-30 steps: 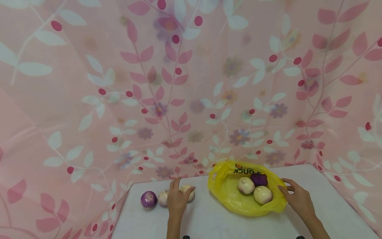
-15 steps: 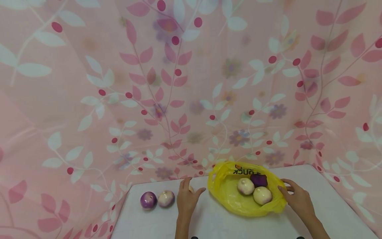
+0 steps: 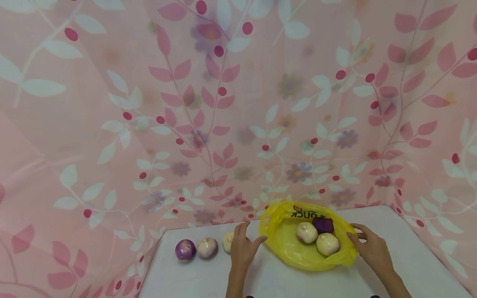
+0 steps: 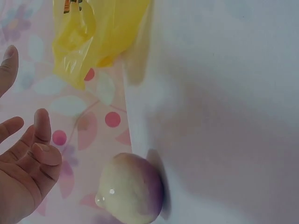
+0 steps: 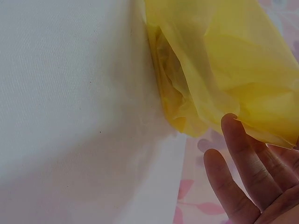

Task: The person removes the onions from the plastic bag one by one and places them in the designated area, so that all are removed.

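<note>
My left hand (image 3: 246,242) hovers open over the white table (image 3: 268,277), fingers spread, holding nothing. It sits between a pale onion (image 3: 227,242) and the yellow plastic bag (image 3: 288,248). The left wrist view shows that onion (image 4: 133,189) just past my fingers (image 4: 42,135), with the bag (image 4: 103,32) beyond. My right hand (image 3: 355,231) pinches the bag's right rim. In the right wrist view my fingers (image 5: 243,172) lie against the bag (image 5: 233,60). Inside the bag are two pale onions (image 3: 307,231) (image 3: 328,243) and a dark purple one (image 3: 323,224).
A purple onion (image 3: 185,249) and a pale purple onion (image 3: 207,247) sit in a row at the table's back left. Pink leaf-print cloth (image 3: 223,124) hangs close behind and along both sides of the table.
My left hand has let go of the pale onion and moved right toward the bag, uncovering the onion. My right hand and the bag have stayed still.
</note>
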`<state>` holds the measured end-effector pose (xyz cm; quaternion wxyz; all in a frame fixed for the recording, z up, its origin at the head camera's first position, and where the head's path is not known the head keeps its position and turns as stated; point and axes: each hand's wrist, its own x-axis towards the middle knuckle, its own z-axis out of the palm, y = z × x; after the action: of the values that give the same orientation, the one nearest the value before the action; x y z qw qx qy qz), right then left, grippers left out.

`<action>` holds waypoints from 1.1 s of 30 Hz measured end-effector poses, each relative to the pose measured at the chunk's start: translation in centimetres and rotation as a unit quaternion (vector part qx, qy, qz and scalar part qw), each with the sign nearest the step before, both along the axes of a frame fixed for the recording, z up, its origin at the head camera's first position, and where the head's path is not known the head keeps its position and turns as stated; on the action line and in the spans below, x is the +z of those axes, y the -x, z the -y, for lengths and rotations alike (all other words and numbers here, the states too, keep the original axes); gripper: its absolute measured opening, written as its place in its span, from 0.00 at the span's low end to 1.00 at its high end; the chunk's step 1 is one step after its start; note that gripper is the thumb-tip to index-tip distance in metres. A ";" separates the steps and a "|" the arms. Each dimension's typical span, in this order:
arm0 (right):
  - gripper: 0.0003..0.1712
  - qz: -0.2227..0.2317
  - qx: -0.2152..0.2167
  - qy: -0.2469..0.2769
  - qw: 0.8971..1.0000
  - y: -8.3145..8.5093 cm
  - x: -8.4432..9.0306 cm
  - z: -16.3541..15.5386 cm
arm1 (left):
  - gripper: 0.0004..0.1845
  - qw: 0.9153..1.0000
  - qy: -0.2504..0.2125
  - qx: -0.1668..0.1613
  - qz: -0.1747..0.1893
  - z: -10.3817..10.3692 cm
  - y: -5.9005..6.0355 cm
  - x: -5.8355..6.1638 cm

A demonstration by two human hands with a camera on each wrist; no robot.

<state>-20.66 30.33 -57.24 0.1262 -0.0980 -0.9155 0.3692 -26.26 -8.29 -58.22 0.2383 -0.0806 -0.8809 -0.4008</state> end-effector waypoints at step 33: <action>0.29 -0.023 0.011 0.002 1.000 -0.2 -0.4 -0.1 | 0.46 0.990 -0.016 -0.085 0.108 -6.6 0.7 -0.9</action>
<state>-20.50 30.47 -57.64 0.1429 -0.0801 -0.9128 0.3741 -26.97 -1.66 -59.16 0.1081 -0.1074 -0.8851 -0.4398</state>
